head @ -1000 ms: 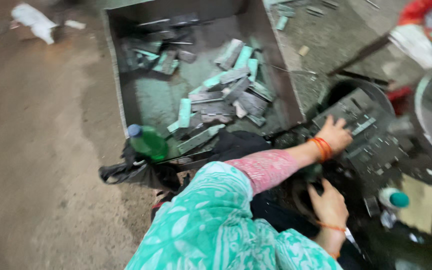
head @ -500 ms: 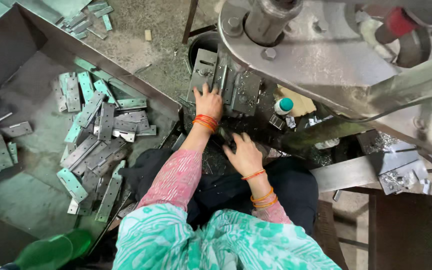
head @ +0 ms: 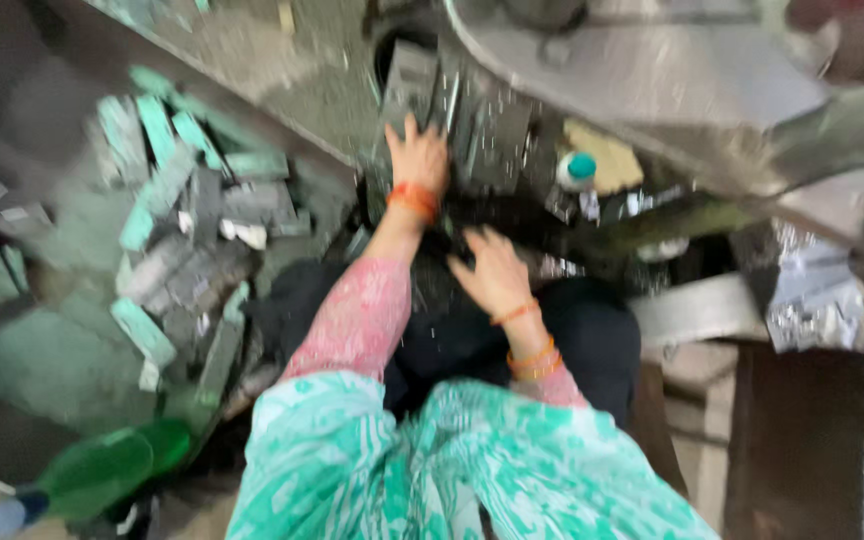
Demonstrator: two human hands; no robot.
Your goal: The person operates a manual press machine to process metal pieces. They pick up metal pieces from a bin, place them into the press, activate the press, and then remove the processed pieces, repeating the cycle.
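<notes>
The left hand (head: 418, 155) reaches forward with its fingers spread, palm down on a heap of flat grey metal plates (head: 472, 115) that lies just under the edge of a large grey machine (head: 642, 75). It pinches nothing that can be made out; the picture is blurred, so whether a fingertip hooks a plate cannot be told. Orange bangles (head: 413, 199) ring that wrist, and a pink patterned sleeve (head: 357, 315) runs back from it.

The right hand (head: 493, 275) rests nearer the body, fingers loosely spread and pointing left, lying on dark cloth over the lap (head: 592, 340). It holds nothing. Orange bangles circle this wrist too. The two hands are apart, the left well ahead of the right.

Just right of the left hand, beside the plates, stands a small white bottle with a teal cap (head: 578, 170), next to a tan scrap (head: 602, 160).

To the left, an open metal bin (head: 42, 370) holds many more plates (head: 187, 230), some grey and some teal, lying every way. A green plastic bottle (head: 102, 470) lies on its side at the bin's near corner. A teal and white garment (head: 452, 470) fills the bottom of the view. At the far right edge sits a pile of shiny metal pieces (head: 817, 300).
</notes>
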